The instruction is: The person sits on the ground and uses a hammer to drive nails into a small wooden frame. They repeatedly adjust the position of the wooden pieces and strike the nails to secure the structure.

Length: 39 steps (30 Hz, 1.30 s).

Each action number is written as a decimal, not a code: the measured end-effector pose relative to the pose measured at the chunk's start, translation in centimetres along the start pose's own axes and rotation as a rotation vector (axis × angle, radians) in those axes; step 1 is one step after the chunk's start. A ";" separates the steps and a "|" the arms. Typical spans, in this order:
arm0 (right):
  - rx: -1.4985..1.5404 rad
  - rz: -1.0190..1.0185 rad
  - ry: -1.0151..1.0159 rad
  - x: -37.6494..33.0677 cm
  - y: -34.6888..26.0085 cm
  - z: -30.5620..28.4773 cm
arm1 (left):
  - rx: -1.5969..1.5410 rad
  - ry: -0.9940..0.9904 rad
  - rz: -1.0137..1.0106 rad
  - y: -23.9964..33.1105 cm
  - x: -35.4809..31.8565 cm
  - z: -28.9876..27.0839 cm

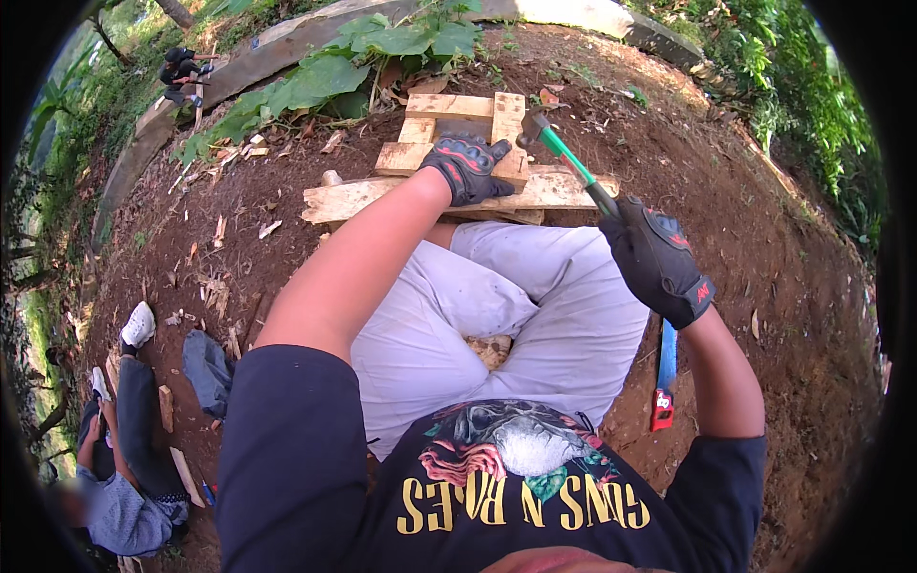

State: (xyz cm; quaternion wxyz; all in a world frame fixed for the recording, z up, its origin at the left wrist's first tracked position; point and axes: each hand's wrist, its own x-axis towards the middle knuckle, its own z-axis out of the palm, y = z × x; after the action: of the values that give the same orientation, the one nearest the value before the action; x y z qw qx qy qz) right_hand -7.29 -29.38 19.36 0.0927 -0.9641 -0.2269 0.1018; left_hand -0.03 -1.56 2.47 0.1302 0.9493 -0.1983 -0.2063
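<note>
My right hand, in a black glove with red marks, is wrapped round the handle of a hammer with a green shaft. The hammer's head is up beside the right side of a small wooden frame made of short pale boards. On the near part of that frame lies my left hand, gloved too, its thumb and a finger apart at the near right corner and gripping the wood there. Whether a nail is between them cannot be seen. Under the frame, a rough plank lies crosswise in front of my knees.
A hand saw with blue blade and red handle lies on the soil by my right thigh. To the left sits a person near wood offcuts; another person is farther off. Broad leaves grow behind the frame.
</note>
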 end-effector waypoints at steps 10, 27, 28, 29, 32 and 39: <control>0.006 -0.072 -0.209 0.4 0.1 0.2 | 0.010 -0.021 0.030 0.0 0.2 0.2; 0.179 0.282 0.030 3.1 -4.4 -5.5 | 0.012 0.063 0.014 -1.2 0.0 1.1; 0.194 0.256 0.096 3.0 -4.2 -5.3 | 0.019 0.060 0.016 -1.3 -0.1 1.3; 0.210 0.230 0.163 2.9 -3.8 -4.7 | 0.026 0.059 0.017 -1.4 -0.2 1.6; -0.004 0.133 0.140 1.1 -2.0 -0.8 | 0.043 0.032 0.044 -0.5 0.3 0.7; 0.205 0.225 0.115 3.2 -3.9 -4.9 | 0.065 0.063 0.021 -1.3 0.1 1.6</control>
State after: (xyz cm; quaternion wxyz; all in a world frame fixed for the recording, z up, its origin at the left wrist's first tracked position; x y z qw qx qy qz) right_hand -4.96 -25.08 24.43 0.1914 -0.9732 -0.1005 0.0788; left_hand -0.21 -0.68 0.61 0.1074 0.9569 -0.2106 -0.1685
